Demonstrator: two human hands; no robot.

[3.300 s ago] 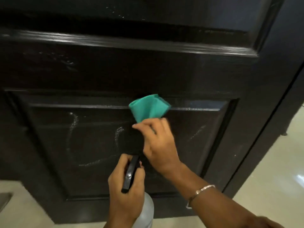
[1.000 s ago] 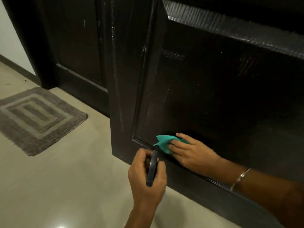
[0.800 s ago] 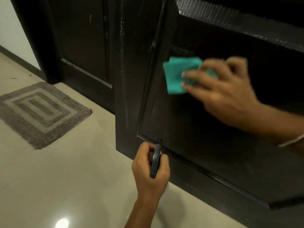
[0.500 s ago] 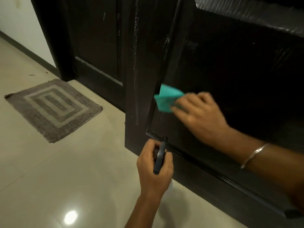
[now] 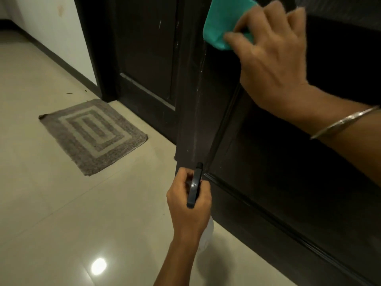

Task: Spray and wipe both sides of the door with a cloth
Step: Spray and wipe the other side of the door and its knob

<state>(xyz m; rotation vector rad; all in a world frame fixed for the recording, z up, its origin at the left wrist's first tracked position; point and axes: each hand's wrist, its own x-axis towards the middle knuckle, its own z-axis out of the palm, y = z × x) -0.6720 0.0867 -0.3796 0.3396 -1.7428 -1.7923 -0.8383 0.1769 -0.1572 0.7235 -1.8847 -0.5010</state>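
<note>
The dark brown panelled door (image 5: 288, 162) fills the right of the head view, its left edge standing on the floor. My right hand (image 5: 272, 58) holds a folded teal cloth (image 5: 220, 23) against the upper left corner of the recessed panel, fingers curled over it. My left hand (image 5: 189, 205) grips the spray bottle (image 5: 194, 186) low beside the door's bottom left corner; only the black trigger head and a sliver of pale body show.
A grey patterned doormat (image 5: 92, 135) lies on the glossy beige tile floor (image 5: 61, 213) at left. Behind it a second dark door panel and frame (image 5: 144, 58) meets a white wall with dark skirting. A metal bangle (image 5: 344, 122) circles my right wrist.
My right hand has swept the cloth up the panel's left side, from mid-height to near the top of view. The left hand stays put with the spray bottle. The camera shifted right and closer.
</note>
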